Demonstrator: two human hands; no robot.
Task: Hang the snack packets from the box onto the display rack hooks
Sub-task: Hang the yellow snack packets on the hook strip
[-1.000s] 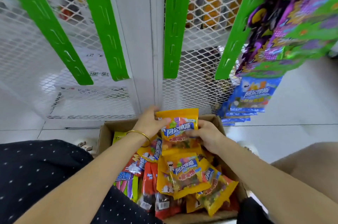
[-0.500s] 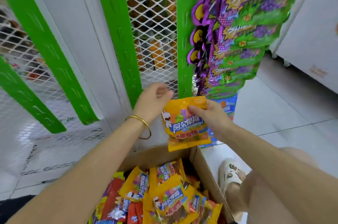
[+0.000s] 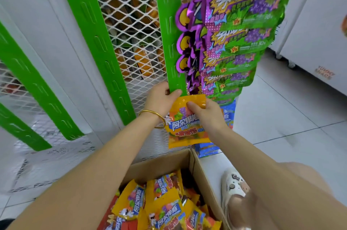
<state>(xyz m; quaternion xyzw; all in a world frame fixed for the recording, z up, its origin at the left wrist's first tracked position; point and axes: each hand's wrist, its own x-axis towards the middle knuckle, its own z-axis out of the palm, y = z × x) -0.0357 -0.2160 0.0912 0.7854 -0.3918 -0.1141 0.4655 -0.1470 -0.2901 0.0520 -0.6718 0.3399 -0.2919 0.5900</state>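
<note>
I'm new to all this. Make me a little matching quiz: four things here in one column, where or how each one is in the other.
1. orange packet
2. cardboard box
3. purple-green packets
4. gold bangle

a. hanging on the rack
b. round the left wrist
c. open, holding loose snacks
d. pinched by the right hand

Pairs: 1-d, 2-c, 3-a, 4-b.

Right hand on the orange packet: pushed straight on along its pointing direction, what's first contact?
Likely the left hand, gripping the lower end of the green strip just up-left of the orange packet the right hand pinches. Depth is unclear from one view.
</note>
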